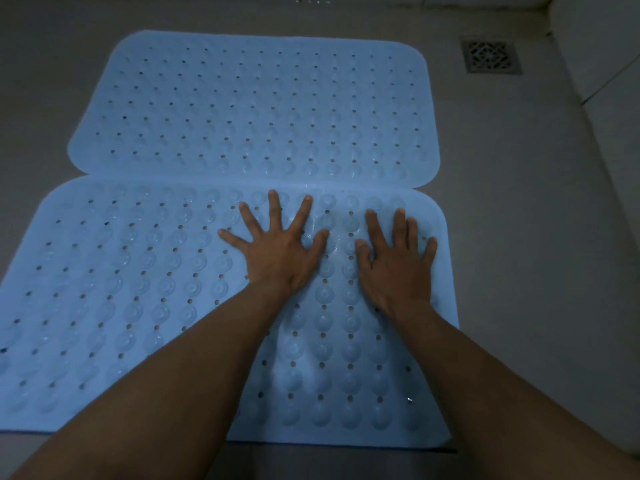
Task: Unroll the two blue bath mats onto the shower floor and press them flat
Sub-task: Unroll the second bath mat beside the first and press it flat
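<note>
Both mats lay unrolled left of the drain (pixel 491 57), far mat (pixel 254 105) touching near mat (pixel 114 289). The left hand (pixel 280 254) and right hand (pixel 398 268) pressed the near mat, fingers spread, gripping nothing. Uneven pressure could have left suction cups unseated, or shoved it over the seam.

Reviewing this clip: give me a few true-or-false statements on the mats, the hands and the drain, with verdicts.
1. Both hands lie flat, fingers spread, on the nearer blue perforated rubber mat. True: left hand, right hand.
2. The farther blue perforated rubber mat is still rolled up. False: it lies unrolled.
3. A square metal floor drain sits uncovered at the far right. True.
4. The mats lie well apart. False: their long edges meet.
</note>
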`<state>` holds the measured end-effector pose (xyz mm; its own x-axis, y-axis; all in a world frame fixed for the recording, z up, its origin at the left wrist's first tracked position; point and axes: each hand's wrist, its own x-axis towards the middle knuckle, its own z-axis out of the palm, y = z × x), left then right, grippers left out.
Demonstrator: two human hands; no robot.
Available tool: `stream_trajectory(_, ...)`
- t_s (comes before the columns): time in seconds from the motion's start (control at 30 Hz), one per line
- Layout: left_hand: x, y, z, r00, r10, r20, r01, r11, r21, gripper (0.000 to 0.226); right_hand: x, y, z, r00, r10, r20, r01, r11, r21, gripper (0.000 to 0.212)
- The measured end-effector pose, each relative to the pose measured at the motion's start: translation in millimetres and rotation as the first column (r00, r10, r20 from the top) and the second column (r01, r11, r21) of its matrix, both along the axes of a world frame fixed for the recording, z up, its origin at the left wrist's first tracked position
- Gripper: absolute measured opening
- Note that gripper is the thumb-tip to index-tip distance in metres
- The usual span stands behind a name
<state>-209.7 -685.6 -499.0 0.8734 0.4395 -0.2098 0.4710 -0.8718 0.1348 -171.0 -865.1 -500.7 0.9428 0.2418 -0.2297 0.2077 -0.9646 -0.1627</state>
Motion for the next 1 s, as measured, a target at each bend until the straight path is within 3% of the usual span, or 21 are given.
stream_trajectory(0.23, -5, 4, -1, 1.000, 0.012, 0.001, -0.012, 1.000, -0.004, 0.072, 10, -2, 8, 0.984, 0.039, -0.176, -0.039, 0.999, 0.003, 0.069)
stream_trajectory(0.33, -11, 15, 11, 0.999, -0.034, -0.013, 0.032, 0.990, -0.140, 0.074, 16, -7, 24, 0.958, 0.017, -0.286, -0.003, 0.999, 0.048, 0.074)
stream_trajectory(0.43, -44, 50, 29, 0.984, -0.050, 0.169, 0.101, 0.946, -0.307, 0.071, -9, 8, 33, 0.962, 0.042, -0.269, -0.051, 0.998, -0.026, 0.081)
stream_trajectory(0.53, -108, 109, 36, 0.966, 0.027, 0.259, 0.021, 0.983, -0.181, 0.070, -71, 60, 37, 0.974, 0.134, -0.182, -0.137, 0.991, -0.006, 0.086)
stream_trajectory(0.7, -203, 216, 31, 0.991, 0.129, 0.032, -0.128, 0.992, -0.012, 0.071, -175, 177, 36, 0.934, 0.326, -0.148, -0.312, 0.944, 0.107, 0.082)
stream_trajectory(0.77, -228, 232, 20, 0.989, 0.138, -0.045, -0.138, 0.990, 0.000, 0.066, -202, 208, 26, 0.926, 0.331, -0.180, -0.318, 0.943, 0.098, 0.079)
stream_trajectory(1.0, -253, 236, 0, 0.981, 0.186, 0.045, -0.187, 0.982, 0.008, 0.065, -221, 223, 6, 0.964, 0.267, -0.007, -0.267, 0.963, 0.033, 0.071)
